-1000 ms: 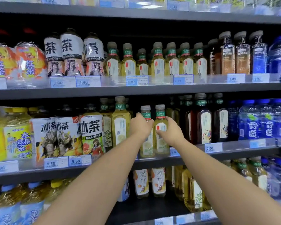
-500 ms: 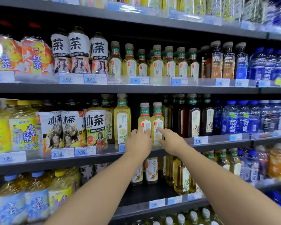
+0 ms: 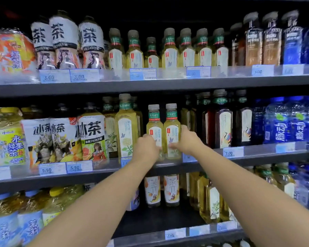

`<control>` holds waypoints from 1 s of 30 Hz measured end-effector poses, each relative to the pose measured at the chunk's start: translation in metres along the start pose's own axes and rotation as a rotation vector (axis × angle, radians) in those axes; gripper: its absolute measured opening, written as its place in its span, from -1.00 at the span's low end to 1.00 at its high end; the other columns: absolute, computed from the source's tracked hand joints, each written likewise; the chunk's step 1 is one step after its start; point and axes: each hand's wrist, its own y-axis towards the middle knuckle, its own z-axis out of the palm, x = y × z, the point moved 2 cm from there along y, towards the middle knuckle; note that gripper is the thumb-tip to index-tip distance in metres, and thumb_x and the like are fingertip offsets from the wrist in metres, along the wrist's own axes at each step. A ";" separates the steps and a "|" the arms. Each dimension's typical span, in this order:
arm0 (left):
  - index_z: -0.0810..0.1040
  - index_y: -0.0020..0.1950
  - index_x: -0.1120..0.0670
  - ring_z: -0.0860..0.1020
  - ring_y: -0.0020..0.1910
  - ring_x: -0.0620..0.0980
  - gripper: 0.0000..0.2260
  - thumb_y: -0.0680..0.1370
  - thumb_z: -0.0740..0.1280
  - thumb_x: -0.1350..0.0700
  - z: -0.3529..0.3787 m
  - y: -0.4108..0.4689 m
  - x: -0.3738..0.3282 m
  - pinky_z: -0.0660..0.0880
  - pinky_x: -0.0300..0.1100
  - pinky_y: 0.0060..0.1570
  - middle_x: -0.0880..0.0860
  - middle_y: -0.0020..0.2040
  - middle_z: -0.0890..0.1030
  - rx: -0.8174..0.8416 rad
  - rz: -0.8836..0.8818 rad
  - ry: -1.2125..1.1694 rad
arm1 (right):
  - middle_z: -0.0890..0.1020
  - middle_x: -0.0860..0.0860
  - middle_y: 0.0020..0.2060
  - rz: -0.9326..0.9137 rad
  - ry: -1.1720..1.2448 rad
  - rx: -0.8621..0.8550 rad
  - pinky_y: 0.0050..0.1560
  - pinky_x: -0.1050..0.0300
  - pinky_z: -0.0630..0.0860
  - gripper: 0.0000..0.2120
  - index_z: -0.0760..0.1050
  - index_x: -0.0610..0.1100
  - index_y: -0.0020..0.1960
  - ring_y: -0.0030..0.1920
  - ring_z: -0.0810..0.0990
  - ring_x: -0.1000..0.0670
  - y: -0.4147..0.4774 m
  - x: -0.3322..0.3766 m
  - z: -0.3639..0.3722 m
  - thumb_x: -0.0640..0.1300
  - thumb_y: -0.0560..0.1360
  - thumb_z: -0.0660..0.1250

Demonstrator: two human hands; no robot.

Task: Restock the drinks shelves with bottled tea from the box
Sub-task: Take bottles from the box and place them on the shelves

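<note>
On the grey shelf (image 3: 260, 160), left hand (image 3: 146, 147) is gripping left tea bottle (image 3: 154, 129), right hand (image 3: 188, 140) is gripping right tea bottle (image 3: 172, 130); nearby price tags (image 3: 188, 158) are blurring.

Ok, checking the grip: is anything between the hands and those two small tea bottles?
Nothing visible. The left hand grips the left small tea bottle, the right hand the right small tea bottle, at the front edge of the middle shelf.

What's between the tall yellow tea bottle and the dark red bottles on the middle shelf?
Head view: two small tea bottles, side by side. The left hand holds the left small bottle, the right hand the right small bottle.
</note>
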 end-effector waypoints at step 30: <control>0.45 0.41 0.19 0.56 0.16 0.18 -0.62 0.58 0.28 0.24 0.067 0.095 -0.022 0.57 -0.03 0.11 0.21 0.25 0.49 0.244 0.097 0.511 | 0.39 -0.06 0.45 -0.277 -0.399 0.318 0.32 -0.02 0.45 -0.51 0.29 0.13 0.52 0.35 0.45 -0.12 0.098 -0.024 0.018 0.00 0.61 0.27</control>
